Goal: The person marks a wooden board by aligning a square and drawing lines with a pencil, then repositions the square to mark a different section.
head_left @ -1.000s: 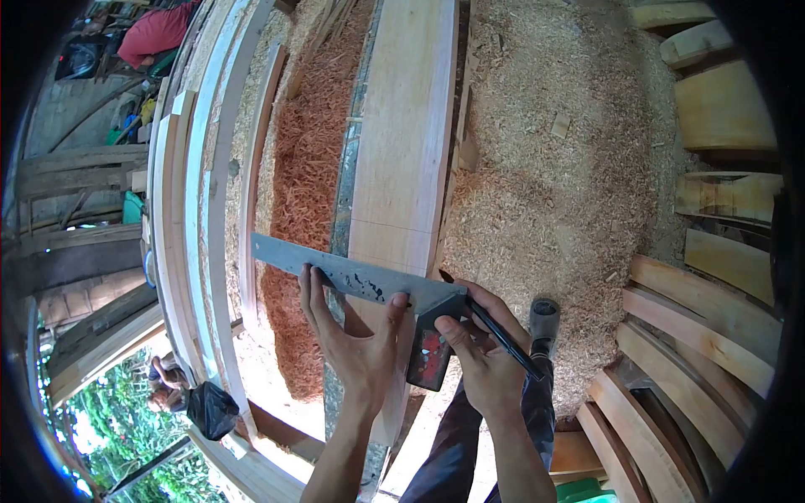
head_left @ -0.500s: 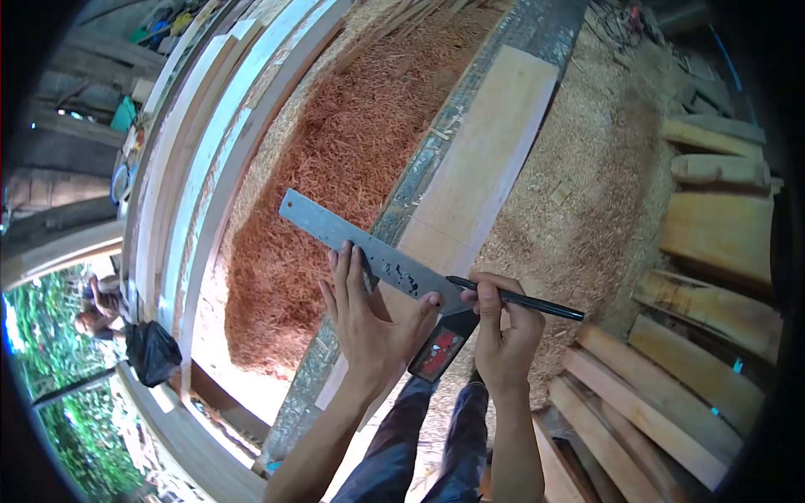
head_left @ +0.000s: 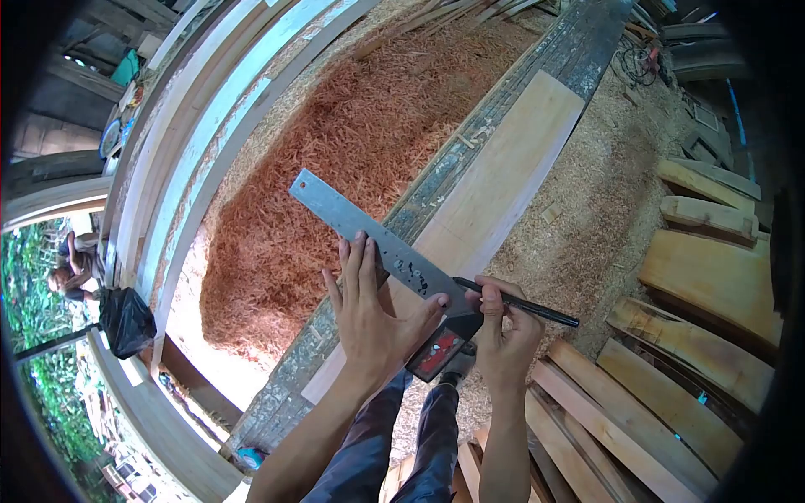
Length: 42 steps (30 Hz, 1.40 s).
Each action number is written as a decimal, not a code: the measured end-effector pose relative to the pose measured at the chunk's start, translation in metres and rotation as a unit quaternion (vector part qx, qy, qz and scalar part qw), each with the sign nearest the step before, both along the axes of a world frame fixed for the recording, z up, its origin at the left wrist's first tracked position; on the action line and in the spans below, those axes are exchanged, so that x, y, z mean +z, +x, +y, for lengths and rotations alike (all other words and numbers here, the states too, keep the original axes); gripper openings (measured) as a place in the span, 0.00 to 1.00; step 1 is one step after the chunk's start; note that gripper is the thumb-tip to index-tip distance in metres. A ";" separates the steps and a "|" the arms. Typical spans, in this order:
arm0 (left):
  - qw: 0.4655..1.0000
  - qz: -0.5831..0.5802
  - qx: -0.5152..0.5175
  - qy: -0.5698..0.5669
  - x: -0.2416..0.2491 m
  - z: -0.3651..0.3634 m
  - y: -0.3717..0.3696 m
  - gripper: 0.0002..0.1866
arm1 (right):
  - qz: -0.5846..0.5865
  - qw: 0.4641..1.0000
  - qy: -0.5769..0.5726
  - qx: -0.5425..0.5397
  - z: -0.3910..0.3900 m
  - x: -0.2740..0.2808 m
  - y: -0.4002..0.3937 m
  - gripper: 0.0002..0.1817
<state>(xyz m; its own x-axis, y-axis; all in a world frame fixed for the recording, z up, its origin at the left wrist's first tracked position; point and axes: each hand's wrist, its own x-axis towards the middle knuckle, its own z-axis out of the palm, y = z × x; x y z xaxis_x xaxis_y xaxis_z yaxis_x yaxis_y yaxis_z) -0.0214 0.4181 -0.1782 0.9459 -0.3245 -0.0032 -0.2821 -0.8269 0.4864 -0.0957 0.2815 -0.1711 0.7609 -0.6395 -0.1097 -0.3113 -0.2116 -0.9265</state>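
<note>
A try square (head_left: 387, 251) lies across a pale wooden board (head_left: 505, 168), its metal blade slanting from upper left to lower right and its dark handle, with a red patch, at the board's near right edge. Spread along the blade, the fingers and thumb of my left hand (head_left: 369, 323) hold the square down. In my right hand (head_left: 506, 344) is a black pen (head_left: 541, 312), pinched between thumb and fingers. Its tip meets the far edge of the blade near the handle. A faint line crosses the board beyond the square.
The board rests on a worn, paint-spotted plank (head_left: 289, 394). Reddish shavings (head_left: 285, 268) cover the ground at left, with sawdust at right. Cut timber (head_left: 704, 272) stands along the right side, and long beams (head_left: 180, 168) run along the left. A black bag (head_left: 127, 323) and a seated person (head_left: 75, 264) are farther left.
The view has shifted, bringing more of the far plank into sight. Both hands, the try square and the pen keep nearly the same arrangement on the board.
</note>
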 end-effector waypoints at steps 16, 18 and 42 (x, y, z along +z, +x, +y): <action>1.000 -0.008 0.003 -0.016 -0.003 0.000 0.001 0.56 | 0.042 0.991 -0.129 -0.006 -0.015 0.001 -0.036 0.11; 1.000 -0.006 -0.002 -0.018 -0.002 0.001 0.000 0.55 | 0.004 0.999 -0.036 -0.038 -0.008 -0.016 -0.050 0.13; 0.999 0.011 0.002 -0.039 -0.002 0.000 -0.001 0.52 | 0.071 0.909 0.392 -0.124 0.061 -0.016 -0.048 0.12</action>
